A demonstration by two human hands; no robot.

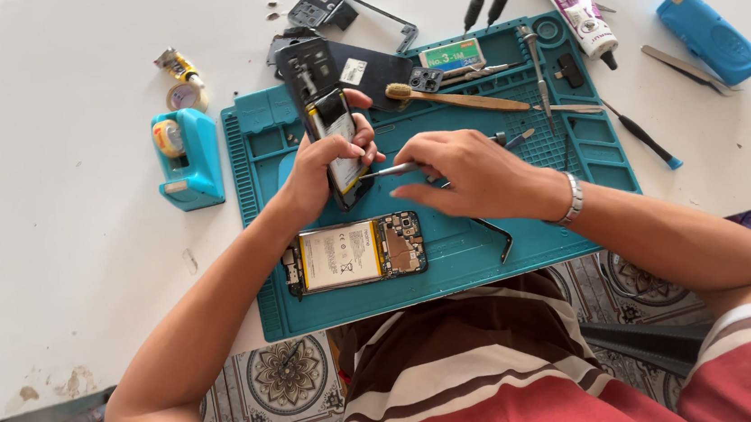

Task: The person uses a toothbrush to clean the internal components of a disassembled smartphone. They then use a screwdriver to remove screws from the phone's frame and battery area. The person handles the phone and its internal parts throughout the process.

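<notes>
Left hand (317, 166) has a full grip wrapped around an opened phone (338, 142), tilted up off the mat, fingers curled over its edge. Right hand (467, 171) pinches a thin metal tool (386, 171) with a narrow grip, tip touching the phone's side just by the left fingers.

That phone sits above the middle of the teal mat (452, 259), which lies on the white surface (54, 266). The mat has small moulded compartments along its top and right edges; one at the top holds a little green and white label card (451, 54), and a small dark part (570, 69) lies in one on the right. What's in the rest I can't tell.

A second opened phone (354, 254) lies flat on the mat near the person, its battery carrying a pale yellowish label. A brush (452, 97) with a wooden handle rests across the mat's upper part, beside a black back cover (372, 66).

Off the mat: a white tube (583, 19) with a dark cap at top right, a blue handheld tool (711, 35) further right, a teal tape dispenser (185, 155) on the left, and a small yellow tube (177, 67) above it.
</notes>
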